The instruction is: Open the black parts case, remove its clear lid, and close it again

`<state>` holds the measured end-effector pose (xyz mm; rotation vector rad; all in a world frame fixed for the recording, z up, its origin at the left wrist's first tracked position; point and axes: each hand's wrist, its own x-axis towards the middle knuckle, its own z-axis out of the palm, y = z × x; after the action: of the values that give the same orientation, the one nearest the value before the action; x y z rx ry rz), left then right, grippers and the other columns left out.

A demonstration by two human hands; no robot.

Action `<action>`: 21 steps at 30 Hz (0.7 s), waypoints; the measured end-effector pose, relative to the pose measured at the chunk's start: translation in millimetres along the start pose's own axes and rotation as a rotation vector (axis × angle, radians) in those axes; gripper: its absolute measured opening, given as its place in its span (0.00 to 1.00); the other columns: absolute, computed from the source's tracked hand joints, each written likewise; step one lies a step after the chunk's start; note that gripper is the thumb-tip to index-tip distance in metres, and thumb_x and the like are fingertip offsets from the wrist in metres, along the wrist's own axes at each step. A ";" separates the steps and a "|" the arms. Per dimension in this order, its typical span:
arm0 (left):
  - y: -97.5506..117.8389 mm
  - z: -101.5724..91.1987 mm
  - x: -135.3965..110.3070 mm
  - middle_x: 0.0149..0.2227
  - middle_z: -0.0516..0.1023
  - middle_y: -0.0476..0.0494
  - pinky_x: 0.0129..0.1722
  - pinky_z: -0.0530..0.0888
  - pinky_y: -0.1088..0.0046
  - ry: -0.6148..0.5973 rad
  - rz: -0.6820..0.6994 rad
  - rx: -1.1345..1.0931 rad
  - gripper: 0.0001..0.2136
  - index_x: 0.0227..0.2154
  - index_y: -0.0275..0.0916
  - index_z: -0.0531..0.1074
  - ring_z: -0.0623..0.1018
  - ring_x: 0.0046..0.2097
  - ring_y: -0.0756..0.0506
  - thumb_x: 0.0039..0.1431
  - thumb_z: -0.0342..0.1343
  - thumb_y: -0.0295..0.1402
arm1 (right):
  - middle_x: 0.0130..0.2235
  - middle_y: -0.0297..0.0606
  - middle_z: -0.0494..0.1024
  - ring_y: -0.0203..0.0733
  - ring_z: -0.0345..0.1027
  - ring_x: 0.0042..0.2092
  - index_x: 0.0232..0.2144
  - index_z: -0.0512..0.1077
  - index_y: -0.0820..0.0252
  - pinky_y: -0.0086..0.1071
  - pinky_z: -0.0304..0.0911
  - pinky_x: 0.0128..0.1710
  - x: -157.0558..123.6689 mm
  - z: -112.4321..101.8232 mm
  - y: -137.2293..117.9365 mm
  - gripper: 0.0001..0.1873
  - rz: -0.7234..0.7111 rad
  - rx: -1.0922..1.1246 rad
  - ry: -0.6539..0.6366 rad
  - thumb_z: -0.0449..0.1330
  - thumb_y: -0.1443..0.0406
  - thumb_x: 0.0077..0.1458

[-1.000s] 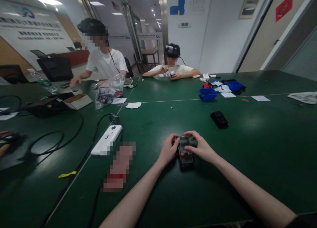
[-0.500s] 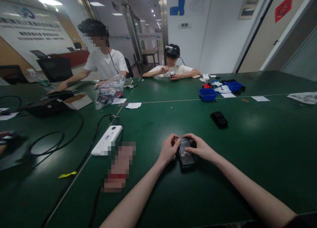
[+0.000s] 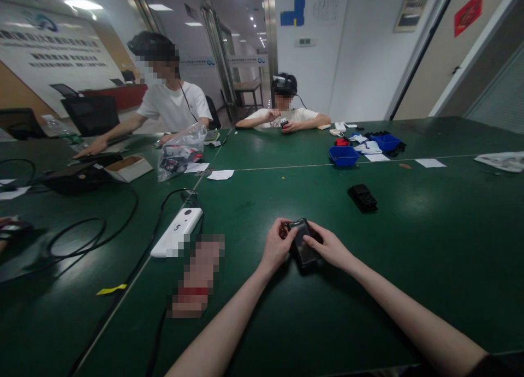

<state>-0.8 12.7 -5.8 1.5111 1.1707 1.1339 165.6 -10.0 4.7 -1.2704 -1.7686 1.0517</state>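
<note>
Between my two hands is a dark, flat, phone-like device with a glossy screen, just over the green table. My left hand is closed on its left edge, thumb near the upper left corner. From the right, my right hand grips the opposite edge, its thumb lying on the screen. The fingers under and behind the device are hidden. Beyond my right hand lies a black blocky object, apart from it; its kind is unclear.
Left of my arms lie a white power strip marked 5, a blurred-out pinkish object and black cables. Farther back are a clear plastic bag and blue trays. Two people sit across the table.
The device has tilted, its top turning slightly left and its near end lifting somewhat. My right hand has shifted lower along its edge; both hands still hold it.
</note>
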 end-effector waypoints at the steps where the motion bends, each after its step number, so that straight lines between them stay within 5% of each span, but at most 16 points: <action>1: -1.0 0.1 0.4 0.27 0.68 0.49 0.27 0.66 0.78 -0.003 0.001 -0.018 0.11 0.36 0.36 0.66 0.69 0.28 0.51 0.51 0.55 0.36 | 0.54 0.45 0.69 0.47 0.62 0.54 0.56 0.60 0.60 0.43 0.56 0.54 -0.4 1.4 1.5 0.28 -0.011 0.014 0.001 0.54 0.58 0.54; 8: 6.1 4.1 -3.0 0.30 0.66 0.49 0.23 0.71 0.76 -0.102 -0.075 -0.184 0.15 0.39 0.38 0.61 0.70 0.29 0.50 0.51 0.55 0.39 | 0.55 0.45 0.66 0.45 0.61 0.54 0.59 0.55 0.58 0.42 0.56 0.54 -0.7 -4.7 -2.6 0.29 -0.046 -0.059 0.051 0.51 0.58 0.56; 15: 10.4 2.7 -4.2 0.30 0.63 0.50 0.20 0.72 0.78 -0.124 -0.125 -0.224 0.16 0.41 0.37 0.60 0.71 0.31 0.51 0.52 0.52 0.40 | 0.52 0.50 0.63 0.53 0.61 0.50 0.59 0.57 0.56 0.45 0.59 0.49 -19.1 -52.0 -22.9 0.27 -0.081 -0.811 0.252 0.48 0.63 0.56; 21: 6.9 2.1 -4.8 0.30 0.63 0.49 0.19 0.71 0.80 -0.160 -0.116 -0.184 0.14 0.40 0.37 0.61 0.71 0.30 0.51 0.53 0.51 0.39 | 0.51 0.53 0.65 0.55 0.62 0.45 0.60 0.53 0.59 0.46 0.61 0.42 -53.9 -102.1 21.8 0.29 0.071 -1.193 0.308 0.46 0.65 0.55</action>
<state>1.8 6.7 -0.1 1.3492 1.0032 0.9949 278.6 -36.4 23.1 -2.0118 -2.1240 -0.3257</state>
